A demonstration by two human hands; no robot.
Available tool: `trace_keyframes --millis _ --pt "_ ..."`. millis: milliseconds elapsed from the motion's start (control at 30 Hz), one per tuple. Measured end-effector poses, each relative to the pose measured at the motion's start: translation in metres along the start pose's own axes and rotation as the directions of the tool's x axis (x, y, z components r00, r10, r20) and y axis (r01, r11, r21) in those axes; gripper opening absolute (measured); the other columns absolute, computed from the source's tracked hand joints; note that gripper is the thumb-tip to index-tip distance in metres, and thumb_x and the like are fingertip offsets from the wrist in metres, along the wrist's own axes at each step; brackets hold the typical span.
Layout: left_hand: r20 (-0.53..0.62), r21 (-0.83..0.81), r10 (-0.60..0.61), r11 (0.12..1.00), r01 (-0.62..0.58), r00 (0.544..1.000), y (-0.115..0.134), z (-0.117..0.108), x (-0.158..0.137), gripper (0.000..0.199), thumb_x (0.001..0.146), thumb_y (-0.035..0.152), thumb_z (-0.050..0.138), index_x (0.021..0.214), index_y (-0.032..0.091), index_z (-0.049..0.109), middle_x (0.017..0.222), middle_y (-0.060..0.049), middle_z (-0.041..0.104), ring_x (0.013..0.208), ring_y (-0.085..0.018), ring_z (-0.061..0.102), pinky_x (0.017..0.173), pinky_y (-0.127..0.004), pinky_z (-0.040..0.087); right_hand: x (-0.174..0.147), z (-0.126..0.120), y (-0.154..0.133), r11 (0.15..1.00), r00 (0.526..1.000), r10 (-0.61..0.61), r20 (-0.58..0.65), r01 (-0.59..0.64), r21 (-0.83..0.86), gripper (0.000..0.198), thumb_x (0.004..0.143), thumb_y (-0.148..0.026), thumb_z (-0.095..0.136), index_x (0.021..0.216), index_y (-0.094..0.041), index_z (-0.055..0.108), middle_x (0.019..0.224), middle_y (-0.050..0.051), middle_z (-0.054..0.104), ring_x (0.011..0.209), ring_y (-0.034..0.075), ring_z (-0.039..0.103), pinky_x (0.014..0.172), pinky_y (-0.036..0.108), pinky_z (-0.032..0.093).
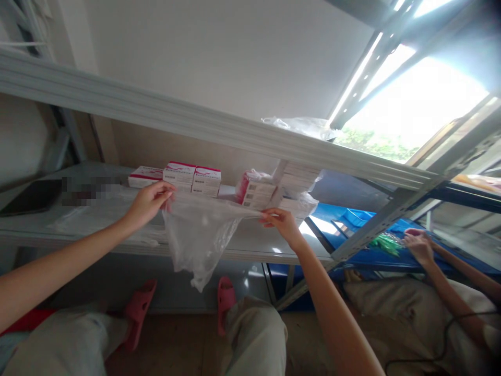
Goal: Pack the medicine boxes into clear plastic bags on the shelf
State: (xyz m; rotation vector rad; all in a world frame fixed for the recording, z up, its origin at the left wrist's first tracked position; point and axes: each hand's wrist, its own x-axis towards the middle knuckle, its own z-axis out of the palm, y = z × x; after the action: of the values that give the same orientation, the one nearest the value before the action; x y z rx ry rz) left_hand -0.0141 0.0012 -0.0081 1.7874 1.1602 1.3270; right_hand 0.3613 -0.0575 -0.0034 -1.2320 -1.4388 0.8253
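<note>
A clear plastic bag (199,230) hangs stretched between my two hands in front of the shelf, its lower end dangling past the shelf edge. My left hand (152,201) pinches one top corner. At the other corner, my right hand (282,223) grips the bag between thumb and fingers. Just behind the bag stand white and pink boxes (206,178) in small stacks. More boxes (256,190), partly wrapped in clear plastic, stand beyond my right hand. The bag hides part of the shelf surface.
Flat clear plastic (105,214) and a dark flat item (33,197) lie on the shelf (250,245) at left. A metal beam (195,125) crosses above, with crumpled plastic (301,125) on it. To the right, a co-worker's hands (418,245) are near green items (385,243) beyond the shelf post (368,230).
</note>
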Motion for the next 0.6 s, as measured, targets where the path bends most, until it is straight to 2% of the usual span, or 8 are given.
trace_keyframes --millis 67,167,300,433,600 --pt "-0.018 0.101 0.024 0.995 -0.022 1.0 -0.002 0.002 0.003 0.025 0.077 0.041 0.053 0.088 0.02 0.058 0.068 0.0 0.06 0.044 -0.011 0.049 0.045 -0.023 0.038 0.006 -0.001 0.003 0.999 0.999 0.044 0.008 -0.044 0.017 0.046 0.055 -0.057 0.077 0.069 -0.015 0.068 0.068 0.005 0.069 0.057 0.017 0.066 0.054 0.028 0.055" --pt "-0.038 0.203 0.032 0.979 -0.023 0.999 -0.009 0.006 0.008 0.024 0.078 0.04 0.048 0.088 0.021 0.058 0.07 0.0 0.062 0.042 -0.011 0.044 0.045 -0.023 0.035 0.016 -0.003 0.014 0.996 0.996 0.082 0.034 -0.083 0.014 0.046 0.053 -0.056 0.079 0.067 -0.014 0.066 0.063 0.001 0.065 0.049 0.012 0.06 0.051 0.025 0.053" --pt "0.019 0.217 0.035 0.975 -0.038 0.999 -0.03 0.013 0.018 0.025 0.076 0.039 0.048 0.087 0.02 0.06 0.071 -0.001 0.063 0.048 -0.013 0.049 0.049 -0.023 0.035 0.026 -0.006 0.037 0.986 0.976 0.162 0.147 -0.165 0.008 0.043 0.052 -0.051 0.08 0.067 -0.014 0.063 0.054 -0.003 0.059 0.047 0.011 0.059 0.051 0.024 0.053" --pt "0.051 0.209 -0.031 0.978 0.019 0.998 -0.051 0.022 0.032 0.024 0.071 0.037 0.052 0.082 0.019 0.061 0.068 -0.002 0.064 0.048 -0.014 0.05 0.048 -0.023 0.035 0.035 -0.004 0.061 0.961 0.935 0.257 0.246 -0.274 0.038 0.04 0.055 -0.047 0.079 0.07 -0.014 0.062 0.063 0.001 0.066 0.053 0.014 0.064 0.054 0.027 0.055" --pt "0.122 0.082 -0.194 0.979 0.185 0.973 -0.074 0.03 0.047 0.025 0.063 0.036 0.063 0.079 0.017 0.062 0.06 0.0 0.062 0.034 -0.01 0.044 0.038 -0.022 0.031 0.046 0.003 0.087 0.963 0.955 0.262 0.143 -0.268 0.024 0.033 0.054 -0.039 0.078 0.072 -0.014 0.064 0.063 0.001 0.067 0.047 0.01 0.058 0.044 0.019 0.046"
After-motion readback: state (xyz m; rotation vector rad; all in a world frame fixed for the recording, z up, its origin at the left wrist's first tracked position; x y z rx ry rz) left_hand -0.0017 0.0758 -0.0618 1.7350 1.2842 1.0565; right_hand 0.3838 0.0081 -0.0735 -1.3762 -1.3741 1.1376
